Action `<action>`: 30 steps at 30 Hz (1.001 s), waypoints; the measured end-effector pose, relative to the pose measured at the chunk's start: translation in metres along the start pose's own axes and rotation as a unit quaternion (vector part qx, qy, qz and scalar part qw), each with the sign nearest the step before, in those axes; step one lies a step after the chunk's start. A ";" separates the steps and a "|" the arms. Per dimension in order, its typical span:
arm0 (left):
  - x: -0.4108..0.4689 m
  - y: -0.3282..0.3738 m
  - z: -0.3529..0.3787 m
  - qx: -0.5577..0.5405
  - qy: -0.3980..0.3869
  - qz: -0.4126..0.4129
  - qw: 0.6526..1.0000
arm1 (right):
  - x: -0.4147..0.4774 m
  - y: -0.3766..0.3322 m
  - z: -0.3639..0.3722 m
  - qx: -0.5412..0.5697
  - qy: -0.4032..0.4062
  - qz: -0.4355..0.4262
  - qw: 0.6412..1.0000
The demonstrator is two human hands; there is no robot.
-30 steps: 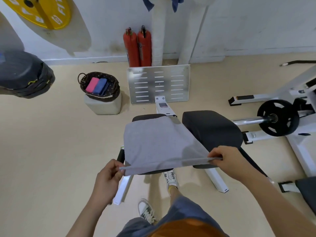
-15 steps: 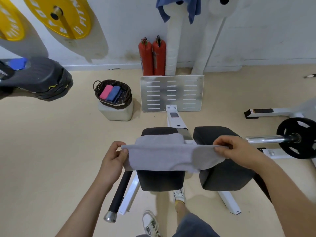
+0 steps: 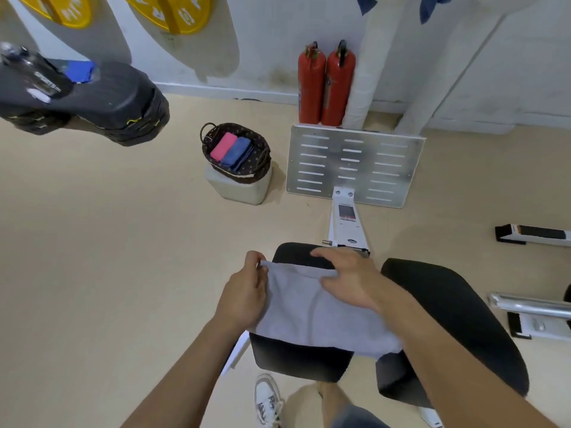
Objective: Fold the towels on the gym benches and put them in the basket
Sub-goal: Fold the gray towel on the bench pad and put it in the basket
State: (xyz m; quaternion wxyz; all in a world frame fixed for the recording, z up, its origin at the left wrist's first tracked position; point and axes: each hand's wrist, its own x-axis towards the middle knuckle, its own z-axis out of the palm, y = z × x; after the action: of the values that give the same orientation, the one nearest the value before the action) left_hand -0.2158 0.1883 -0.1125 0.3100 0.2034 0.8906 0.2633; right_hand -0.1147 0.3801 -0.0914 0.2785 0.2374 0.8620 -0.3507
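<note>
Now, bench: black padded gym bench (image 3: 296,356), two pads side by side.
Towel: soft grey cloth towel (image 3: 312,313) lies over the left pad; light and limp, probably best taken at corners or edges.
Basket: dark woven basket (image 3: 244,176), well apart on a pale block (image 3: 238,193), holds a folded pink towel (image 3: 223,146) and a folded blue towel (image 3: 236,152).
Left hand (image 3: 247,291): pinches the far left corner.
Right hand (image 3: 349,279): flat, pressing the far edge.

A gym, padded bench (image 3: 448,319), yellow weight plates (image 3: 173,13) on wall, barbell bar (image 3: 531,304), fire extinguishers (image 3: 324,84)
</note>
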 end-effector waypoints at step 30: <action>-0.015 -0.013 0.007 -0.067 0.023 -0.192 0.979 | 0.118 -0.048 0.044 0.091 -0.199 -0.088 0.972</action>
State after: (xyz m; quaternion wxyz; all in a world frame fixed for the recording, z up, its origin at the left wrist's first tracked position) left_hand -0.2024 0.1726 -0.1182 0.3467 0.0013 0.9004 0.2628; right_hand -0.2164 0.3423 -0.1715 0.3898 0.1104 0.7714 -0.4907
